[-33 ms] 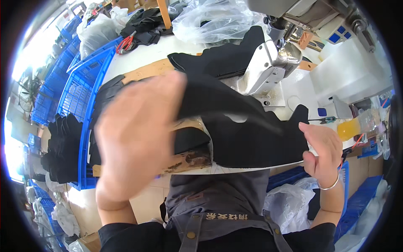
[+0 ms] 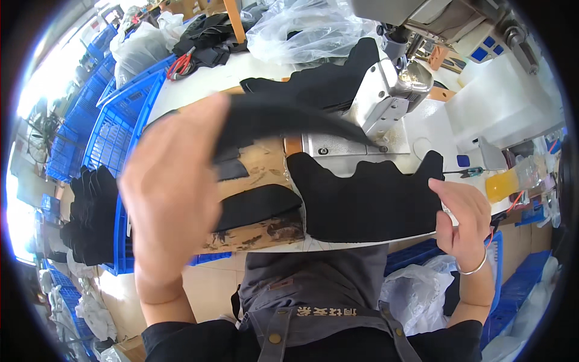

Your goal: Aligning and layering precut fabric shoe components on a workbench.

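Head view, one entry per item.

1. Left hand (image 2: 172,193): raised close to the camera and motion-blurred; its back faces the lens. It has hold of a long, curved strip of black fabric (image 2: 283,117) that arcs rightward toward the machine. How far the fingers are closed cannot be told from the blur.

2. Right hand (image 2: 461,214): fingers pinched on the right corner of a flat black cut fabric panel with scalloped upper edge (image 2: 362,202); silver bangle at the wrist. The panel lies on the white worktable (image 2: 205,81), its lower edge overhanging the table front.

3. White industrial sewing machine (image 2: 389,99): stands just behind the panel, with a second black cut piece (image 2: 325,78) draped against it.

4. Blue plastic crate (image 2: 114,136): at the table's left, with a stack of black fabric pieces (image 2: 90,217) beside it.

5. Clear plastic bags (image 2: 301,27) and red-handled scissors (image 2: 178,63) at the far edge.

Risks, as judged: the lifted strip is held only at one end and swings fast, so it may snag on the machine head or fall out of alignment with the panel. The overhanging panel, pinned at one corner only, may slide off the table front. The raised hand blocks sight of the work below it.
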{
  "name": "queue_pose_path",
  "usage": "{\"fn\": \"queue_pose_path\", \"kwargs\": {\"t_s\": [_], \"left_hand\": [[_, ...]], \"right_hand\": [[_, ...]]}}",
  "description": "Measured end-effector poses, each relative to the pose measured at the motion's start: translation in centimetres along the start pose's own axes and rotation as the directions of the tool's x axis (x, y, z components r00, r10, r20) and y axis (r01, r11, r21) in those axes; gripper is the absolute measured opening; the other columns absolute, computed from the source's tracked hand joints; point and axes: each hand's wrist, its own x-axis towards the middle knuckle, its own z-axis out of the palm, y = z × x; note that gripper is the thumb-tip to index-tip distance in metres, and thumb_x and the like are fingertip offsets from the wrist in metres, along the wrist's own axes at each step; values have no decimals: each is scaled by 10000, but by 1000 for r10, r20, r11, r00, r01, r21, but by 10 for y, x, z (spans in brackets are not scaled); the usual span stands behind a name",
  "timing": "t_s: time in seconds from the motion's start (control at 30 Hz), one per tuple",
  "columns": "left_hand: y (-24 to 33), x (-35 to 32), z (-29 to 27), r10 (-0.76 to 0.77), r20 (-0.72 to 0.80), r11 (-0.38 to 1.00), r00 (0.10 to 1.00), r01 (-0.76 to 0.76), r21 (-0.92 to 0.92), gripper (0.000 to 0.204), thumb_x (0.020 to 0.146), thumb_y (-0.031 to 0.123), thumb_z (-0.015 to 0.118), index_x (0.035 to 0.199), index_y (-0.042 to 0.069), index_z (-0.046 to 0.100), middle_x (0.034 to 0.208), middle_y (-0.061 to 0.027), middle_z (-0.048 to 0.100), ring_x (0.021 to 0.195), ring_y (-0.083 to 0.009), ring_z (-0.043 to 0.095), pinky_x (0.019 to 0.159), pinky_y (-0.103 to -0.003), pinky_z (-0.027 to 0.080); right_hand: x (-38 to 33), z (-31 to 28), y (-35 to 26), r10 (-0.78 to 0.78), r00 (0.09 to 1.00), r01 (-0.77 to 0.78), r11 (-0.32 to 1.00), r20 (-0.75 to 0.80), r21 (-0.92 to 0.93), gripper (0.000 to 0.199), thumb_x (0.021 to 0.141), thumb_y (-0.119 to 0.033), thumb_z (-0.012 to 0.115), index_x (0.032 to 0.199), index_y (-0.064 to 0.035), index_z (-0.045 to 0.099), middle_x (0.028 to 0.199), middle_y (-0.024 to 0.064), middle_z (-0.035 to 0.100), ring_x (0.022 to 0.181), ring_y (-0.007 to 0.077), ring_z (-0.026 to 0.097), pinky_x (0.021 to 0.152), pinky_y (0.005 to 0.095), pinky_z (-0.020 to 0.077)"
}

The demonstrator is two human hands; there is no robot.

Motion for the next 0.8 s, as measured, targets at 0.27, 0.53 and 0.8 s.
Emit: {"fn": "queue_pose_path", "kwargs": {"t_s": [0.27,0.53,0.8], "left_hand": [[-53,59,137,243,-123,904,962,-179,387,383,761,88,573,1139,28,565,1246,-115,574,1007,-231,599,894,-355,448],[-65,40,141,222,47,965,974,-212,-153,503,920,370,566,1277,21,506,1251,-150,580,1155,-319,531,1027,-411,369],[-144,-45,90,-51,574,936,817,240,-258,284,796,266,733,928,34,639,881,-100,617,834,-250,611,746,-342,491]], "right_hand": [[-13,21,-14,63,986,-80,991,156,106,241,725,-36,676,960,-5,633,892,123,684,728,251,672,636,332,541],[-23,13,-18,141,957,-170,980,253,99,219,723,-22,664,941,-14,643,917,119,693,779,278,678,667,349,534],[-29,11,-14,138,976,-163,975,171,147,205,784,5,594,988,2,615,902,152,693,766,294,673,668,351,532]]}}
